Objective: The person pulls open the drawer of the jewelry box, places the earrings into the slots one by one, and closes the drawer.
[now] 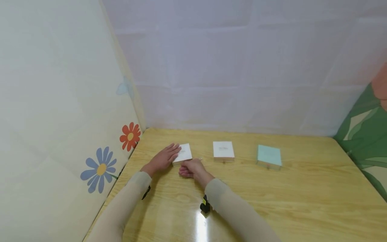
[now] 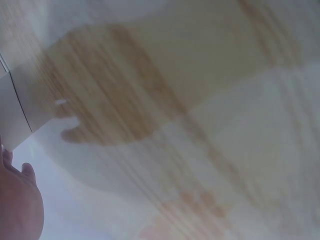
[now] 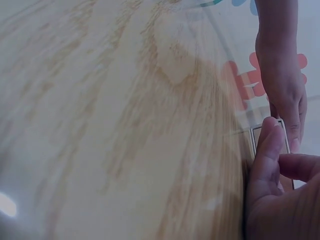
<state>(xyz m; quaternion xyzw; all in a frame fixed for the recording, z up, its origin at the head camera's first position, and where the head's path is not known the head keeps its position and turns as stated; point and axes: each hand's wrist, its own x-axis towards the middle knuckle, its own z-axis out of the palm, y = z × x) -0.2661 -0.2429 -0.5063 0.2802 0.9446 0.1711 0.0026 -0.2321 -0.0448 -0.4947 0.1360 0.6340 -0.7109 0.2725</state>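
White box [image 1: 183, 154] steadied on wooden table [image 1: 272, 195]
It is pressed flat by the left hand [image 1: 163, 158]; its front edge is pinched by the right hand [image 1: 191, 168].

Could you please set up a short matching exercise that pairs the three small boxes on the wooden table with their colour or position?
Column one:
1. leftmost box
2. middle box
3. rightmost box

Column two:
A. pale teal, with no hand near it
B. white, under the fingers of the left hand, with the right hand at its near edge
C. white, standing free between the other two

Pairs: 1-B, 2-C, 3-A
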